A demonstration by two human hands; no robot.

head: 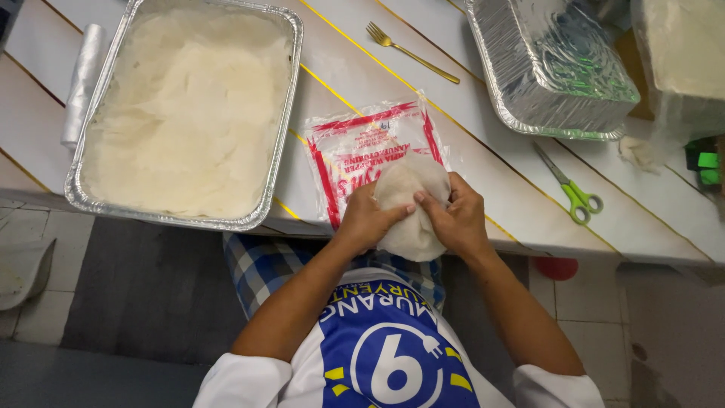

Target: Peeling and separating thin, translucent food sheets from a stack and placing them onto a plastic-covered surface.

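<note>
A pale, rounded lump of dough (411, 200) is held over the table's near edge. My left hand (366, 219) grips its left side and my right hand (457, 215) its right side, with both thumbs pressing on top. Just beyond the dough lies a clear plastic bag with red print (355, 143), flat on the table. A large foil tray filled with smooth white dough (189, 106) stands to the left.
A gold fork (408, 49) lies at the back. An empty foil tray (555, 64) stands at the back right, with green-handled scissors (570, 185) in front of it. A roll of clear plastic (81, 75) lies left of the full tray. The white slatted table (642, 219) ends near my body.
</note>
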